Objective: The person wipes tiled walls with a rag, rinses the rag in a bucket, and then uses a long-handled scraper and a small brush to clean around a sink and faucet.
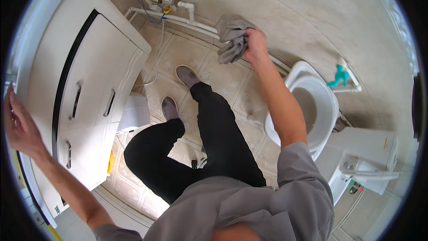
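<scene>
In my right hand point(256, 47) is a crumpled grey cloth point(232, 29), bunched between closed fingers, with its loose folds hanging to the left. The hand is stretched forward near the tiled wall, above the white pipe run. My left hand point(24, 129) is out at the far left by the edge of the white cabinet point(44, 62). Its fingers are extended and somewhat apart, and nothing shows in them. Whether its palm touches the cabinet's edge I cannot tell.
White pipes point(196, 24) with a valve and cable run along the wall. To the right stand a white basin point(332, 107) holding murky liquid, a teal tap point(339, 76) and a white boxy appliance point(363, 151). A pale bin point(136, 111) stands by the cabinet on the tiled floor point(223, 71).
</scene>
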`<state>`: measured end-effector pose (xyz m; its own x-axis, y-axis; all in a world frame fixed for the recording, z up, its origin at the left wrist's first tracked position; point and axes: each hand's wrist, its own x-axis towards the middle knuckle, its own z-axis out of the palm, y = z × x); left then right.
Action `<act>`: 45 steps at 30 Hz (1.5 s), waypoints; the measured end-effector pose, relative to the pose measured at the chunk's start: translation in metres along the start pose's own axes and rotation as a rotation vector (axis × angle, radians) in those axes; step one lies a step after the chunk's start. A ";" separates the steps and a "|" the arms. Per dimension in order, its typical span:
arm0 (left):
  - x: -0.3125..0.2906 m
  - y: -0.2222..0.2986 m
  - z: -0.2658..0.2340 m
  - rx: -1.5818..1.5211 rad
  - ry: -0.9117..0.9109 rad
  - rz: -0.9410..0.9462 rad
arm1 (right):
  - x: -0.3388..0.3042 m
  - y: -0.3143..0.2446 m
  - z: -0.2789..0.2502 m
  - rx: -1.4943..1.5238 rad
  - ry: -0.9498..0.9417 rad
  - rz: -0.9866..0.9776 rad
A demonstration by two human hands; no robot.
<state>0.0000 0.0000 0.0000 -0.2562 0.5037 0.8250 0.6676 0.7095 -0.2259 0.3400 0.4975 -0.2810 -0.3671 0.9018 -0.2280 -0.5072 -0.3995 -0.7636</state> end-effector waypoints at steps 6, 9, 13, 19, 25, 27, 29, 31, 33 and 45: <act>-0.058 0.202 -0.034 -0.763 -0.238 0.008 | -0.138 -0.158 -0.098 -0.298 0.057 -0.286; -0.087 0.247 -0.052 -1.063 -0.473 -0.040 | -0.183 -0.201 -0.138 -0.406 0.253 -0.292; -0.091 0.322 -0.079 -1.366 -0.502 0.076 | -0.195 -0.210 -0.241 -0.668 0.364 -0.273; -0.092 0.438 -0.102 -1.739 -0.752 0.189 | -0.183 -0.119 -0.383 -1.523 0.546 -0.281; -0.122 0.531 -0.095 -1.945 -1.089 0.171 | -0.201 -0.089 -0.398 -1.952 0.619 0.207; -0.145 0.565 -0.079 -2.014 -1.223 0.061 | -0.202 -0.091 -0.403 -1.991 0.257 0.144; -0.156 0.601 -0.071 -2.069 -1.355 -0.074 | -0.197 -0.111 -0.384 -1.642 0.709 0.009; -0.158 0.642 -0.082 -2.066 -1.831 -0.375 | -0.200 -0.135 -0.414 -1.716 0.530 0.143; -0.168 0.680 -0.087 -2.069 -1.944 -0.681 | -0.196 -0.142 -0.421 -1.940 0.247 0.305; -0.201 0.738 -0.061 -1.868 -1.867 -1.109 | -0.173 -0.116 -0.416 -2.142 0.203 0.287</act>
<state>0.5866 0.3923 -0.3015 0.0478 0.7840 -0.6189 -0.5480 0.5386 0.6399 0.7869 0.4566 -0.4046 -0.1149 0.9253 -0.3613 0.9925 0.1226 -0.0015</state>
